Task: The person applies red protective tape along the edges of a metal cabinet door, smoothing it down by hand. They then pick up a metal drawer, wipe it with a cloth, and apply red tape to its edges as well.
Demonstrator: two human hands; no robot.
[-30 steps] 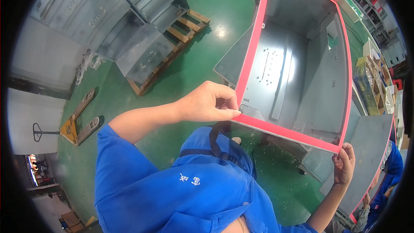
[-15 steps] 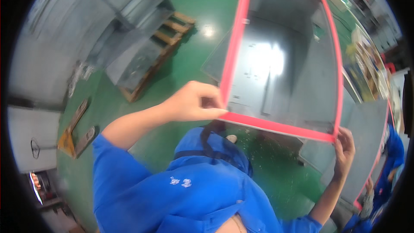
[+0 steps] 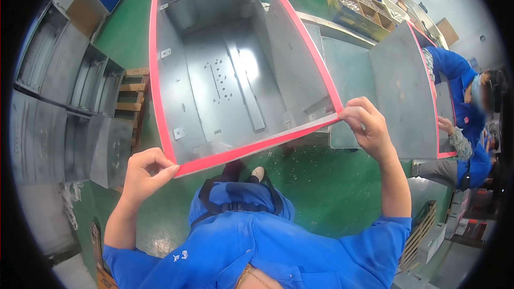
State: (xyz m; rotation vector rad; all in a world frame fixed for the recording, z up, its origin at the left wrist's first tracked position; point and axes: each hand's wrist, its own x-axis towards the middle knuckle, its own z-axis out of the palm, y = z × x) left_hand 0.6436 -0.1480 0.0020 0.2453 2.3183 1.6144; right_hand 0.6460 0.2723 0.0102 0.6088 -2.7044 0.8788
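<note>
A large open grey metal box (image 3: 214, 91) stands in front of me, its rim lined with red tape (image 3: 257, 146). At the near left corner my left hand (image 3: 143, 175) is closed, thumb and forefinger pinching the red tape. My right hand (image 3: 369, 127) pinches it at the near right corner, with the fingers bent. Between the hands the tape runs along the near edge, and a pale edge shows beside it toward the right. Inside the box are small brackets, a long raised strip and a group of punched holes in the bottom.
On the right, a person in blue (image 3: 466, 91) handles another red-edged metal box (image 3: 404, 85). Divided bins of small parts (image 3: 353, 8) stand at the far right. Stacked grey metal cabinets (image 3: 69, 112) and a wooden pallet (image 3: 131, 106) are on the left. The floor is green.
My view has swung to the right, so the box now sits further left in it. Both hands stay at the near corners, pinching the red tape.
</note>
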